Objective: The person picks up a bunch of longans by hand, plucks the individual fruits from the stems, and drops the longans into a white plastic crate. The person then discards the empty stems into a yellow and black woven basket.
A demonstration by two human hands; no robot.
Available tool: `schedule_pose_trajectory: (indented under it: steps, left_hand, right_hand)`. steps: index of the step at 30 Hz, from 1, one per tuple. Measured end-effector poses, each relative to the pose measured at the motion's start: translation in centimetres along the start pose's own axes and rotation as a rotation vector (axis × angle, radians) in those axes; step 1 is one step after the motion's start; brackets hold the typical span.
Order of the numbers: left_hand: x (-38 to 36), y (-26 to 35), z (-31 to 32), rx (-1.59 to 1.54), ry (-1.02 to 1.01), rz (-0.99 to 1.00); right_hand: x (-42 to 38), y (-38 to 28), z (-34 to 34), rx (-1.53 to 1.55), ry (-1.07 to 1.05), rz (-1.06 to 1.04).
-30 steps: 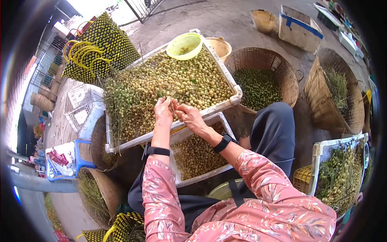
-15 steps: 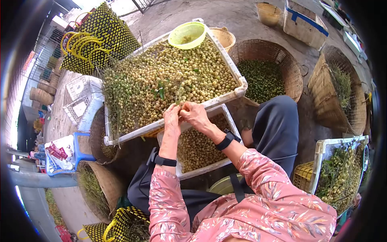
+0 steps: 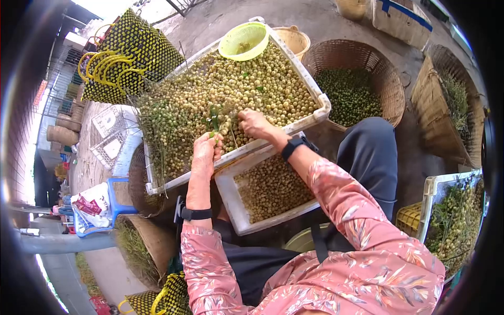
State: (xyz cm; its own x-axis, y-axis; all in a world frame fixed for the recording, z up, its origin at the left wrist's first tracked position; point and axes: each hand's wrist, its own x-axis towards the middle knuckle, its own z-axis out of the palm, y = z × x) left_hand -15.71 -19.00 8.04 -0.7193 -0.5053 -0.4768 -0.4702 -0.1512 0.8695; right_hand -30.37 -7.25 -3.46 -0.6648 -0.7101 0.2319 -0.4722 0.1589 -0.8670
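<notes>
A large white crate [image 3: 319, 100] heaped with small yellow-green fruits [image 3: 252, 89] on thin stems lies in front of me. My left hand [image 3: 206, 152] is at the crate's near edge, closed on a green stem with fruit. My right hand [image 3: 254, 124] rests palm down on the fruit heap just inside the near rim, fingers curled into the fruit. Below the big crate a smaller white crate [image 3: 227, 195] holds loose picked fruits. A pale green colander [image 3: 243, 40] sits on the far end of the heap.
A round wicker basket [image 3: 386, 79] of dark green fruits stands to the right, with another wicker basket [image 3: 436, 110] of stems beyond. A white crate [image 3: 433, 191] of stemmed fruit is at right. Yellow-black woven bags [image 3: 131, 52] stand far left; baskets [image 3: 149, 241] sit near left.
My hands have parted: the right hand moved forward onto the fruit heap, the left drew back to the crate's near edge with the stem. The view shifted slightly.
</notes>
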Motion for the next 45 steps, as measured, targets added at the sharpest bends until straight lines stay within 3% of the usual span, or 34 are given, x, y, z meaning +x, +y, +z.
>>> schedule_pose_trajectory:
  steps: [1, 4, 6, 7, 8, 10, 12, 14, 21, 22, 24, 31, 38, 45]
  left_hand:
    - [-0.4, 1.0, -1.0, -0.066, -0.028, 0.007]
    - [-2.1, 2.6, -2.7, -0.264, -0.129, 0.018]
    - [-3.5, 2.6, -3.1, -0.411, -0.122, 0.042]
    - [-4.3, 2.5, -3.0, -0.437, -0.108, 0.062]
    - [-5.2, 2.2, -2.7, -0.468, -0.094, 0.081]
    - [-6.6, 1.4, -2.2, -0.51, -0.059, 0.115]
    - [-8.3, 0.2, -1.7, -0.529, -0.016, 0.13]
    - [-10.4, -0.9, -0.7, -0.555, 0.0, 0.118]
    - [-20.6, -6.8, 3.5, -0.623, 0.21, 0.029]
    - [-22.1, -8.1, 4.2, -0.597, 0.196, -0.002]
    - [-24.7, -10.2, 6.0, -0.716, 0.21, -0.125]
    - [-22.7, -18.0, 7.4, -0.833, 0.3, -0.208]
    - [-19.9, -17.3, 8.9, -0.669, 0.193, -0.152]
    - [-17.9, -17.0, 6.8, -0.617, 0.039, -0.133]
  right_hand:
    - [0.8, 0.2, -0.9, 0.267, 0.014, 0.2]
    - [0.3, 0.2, -2.6, 0.614, -0.05, 0.424]
    - [0.2, 0.0, -2.5, 0.437, 0.122, 0.399]
    - [0.0, -0.2, -1.7, 0.086, 0.402, 0.137]
    - [-0.9, -0.2, -1.3, 0.013, 0.529, 0.04]
    - [-3.4, -4.3, -1.8, 0.451, 0.208, 0.439]
    - [-7.4, -11.3, -2.9, 0.953, -0.101, 0.614]
    - [-10.2, -13.3, -0.8, 1.189, -0.256, 0.654]
    - [-19.3, -16.5, 1.0, 1.155, -0.26, 0.782]
    - [-20.4, -16.8, 0.5, 1.227, -0.266, 0.921]
    - [-22.9, -15.8, 0.1, 1.275, -0.314, 0.989]
    - [-27.9, -13.4, 0.3, 0.87, -0.334, 0.849]
    - [-28.7, -13.4, 0.3, 0.417, -0.177, 0.473]
    - [-28.6, -13.7, 1.1, 0.193, -0.136, 0.235]
